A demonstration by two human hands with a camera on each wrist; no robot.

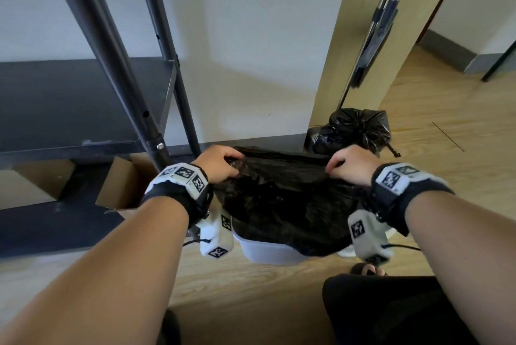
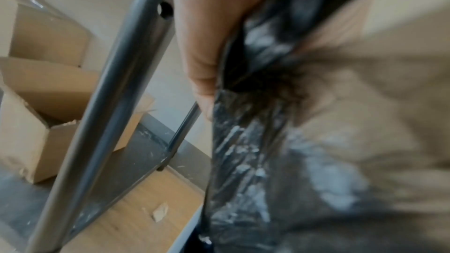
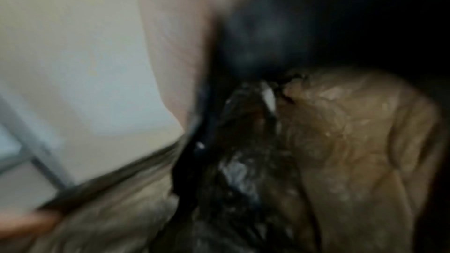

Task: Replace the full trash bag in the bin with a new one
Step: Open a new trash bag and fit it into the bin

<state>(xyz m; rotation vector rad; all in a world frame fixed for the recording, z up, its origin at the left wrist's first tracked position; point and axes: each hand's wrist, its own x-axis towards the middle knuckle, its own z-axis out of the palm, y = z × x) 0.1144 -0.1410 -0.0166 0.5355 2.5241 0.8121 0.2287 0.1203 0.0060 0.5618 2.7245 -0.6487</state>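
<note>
1. Nearest the camera, at 6 o'clock in the head view, a dark-clothed knee and a sandalled foot (image 1: 368, 269) sit just short of the bin; the person seems to be crouched to work at rim height.
2. The low white plastic bin (image 1: 268, 251) stands on the pale wood-look floor (image 1: 251, 289) a little below centre. Only its near wall shows, since the thin, crinkled black plastic bag (image 1: 284, 199) drapes over the top and hides the rest.
3. The left hand (image 1: 219, 164), at about 9 o'clock from the bag's middle, has fingers curled into a bunch of the bag's edge. The left wrist view shows the film pinched against the palm.
4. The right hand (image 1: 350, 164), at about 3 o'clock, grips the opposite edge in a closed fist. The 2 hands stand apart with the top edge taut between them, likely to spread the mouth so it can fold over the rim. This looks like the new liner going in.
5. Beyond, at 1 o'clock, a tied, bulging black trash bag (image 1: 354, 129) rests on the floor against the wall corner, apart from the bin and out of the way.
6. At 9 o'clock, an open brown cardboard box (image 1: 125, 185) sits beneath a dark metal shelf rack (image 1: 83, 99).
</note>
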